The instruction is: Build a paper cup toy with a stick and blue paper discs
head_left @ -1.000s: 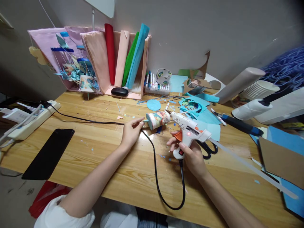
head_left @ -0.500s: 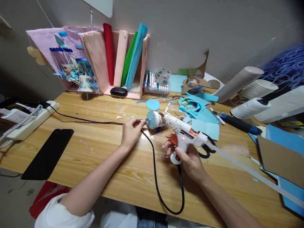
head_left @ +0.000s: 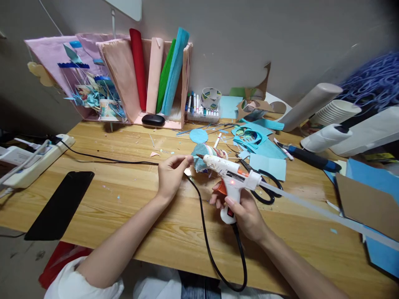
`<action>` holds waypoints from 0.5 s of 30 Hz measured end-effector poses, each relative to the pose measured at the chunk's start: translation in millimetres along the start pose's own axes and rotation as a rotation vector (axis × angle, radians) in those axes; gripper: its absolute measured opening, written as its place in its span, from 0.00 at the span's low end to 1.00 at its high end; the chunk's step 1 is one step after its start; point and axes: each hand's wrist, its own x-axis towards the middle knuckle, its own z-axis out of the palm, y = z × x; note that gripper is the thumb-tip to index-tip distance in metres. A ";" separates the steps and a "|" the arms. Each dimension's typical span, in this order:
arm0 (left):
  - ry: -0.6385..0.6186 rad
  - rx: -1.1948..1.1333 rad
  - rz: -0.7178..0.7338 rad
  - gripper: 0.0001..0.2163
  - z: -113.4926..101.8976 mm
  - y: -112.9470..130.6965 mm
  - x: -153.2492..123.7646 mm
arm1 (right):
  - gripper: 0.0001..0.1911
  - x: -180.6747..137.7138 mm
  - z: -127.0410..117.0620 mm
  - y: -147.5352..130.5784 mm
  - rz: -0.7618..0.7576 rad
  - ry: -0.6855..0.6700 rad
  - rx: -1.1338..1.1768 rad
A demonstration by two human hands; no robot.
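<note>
My left hand point(head_left: 172, 174) is closed in a pinch on a thin light-blue stick point(head_left: 195, 157) that sticks out from the blue-covered end of a small cup-like roll point(head_left: 201, 149). The roll lies on its side, its body patterned and partly hidden behind the glue gun. In my right hand point(head_left: 246, 211) is a white hot glue gun point(head_left: 230, 176), gripped by its handle with fingers by the orange trigger. A red light glows on its side, and its nozzle points left, close to the stick and the roll's blue end. A long clear glue stick point(head_left: 299, 201) runs out of its back.
Black-handled scissors point(head_left: 268, 189) lie behind the gun, near blue paper scraps point(head_left: 255, 137). The gun's black cord point(head_left: 202, 216) loops across the table. A phone point(head_left: 59, 205) and a power strip point(head_left: 40, 160) are at left; a pink box point(head_left: 116, 79) holds coloured rolls behind. Cardboard point(head_left: 368, 205) lies at right.
The glue gun has moved left, bringing its nozzle from the roll's side to the blue end beside my left fingertips. More of the scissors shows. The view has shifted slightly.
</note>
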 end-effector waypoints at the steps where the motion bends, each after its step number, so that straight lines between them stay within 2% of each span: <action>1: 0.004 -0.005 0.014 0.10 0.4 0.3 -0.8 | 0.13 0.0 1.1 -1.1 0.007 0.003 0.013; 6: 0.018 0.007 0.065 0.08 0.9 0.0 -3.4 | 0.13 1.1 4.2 -10.9 0.012 0.035 0.040; 15: -0.009 0.042 0.090 0.09 3.3 3.3 -7.0 | 0.14 5.4 6.2 -33.8 0.122 0.071 -0.078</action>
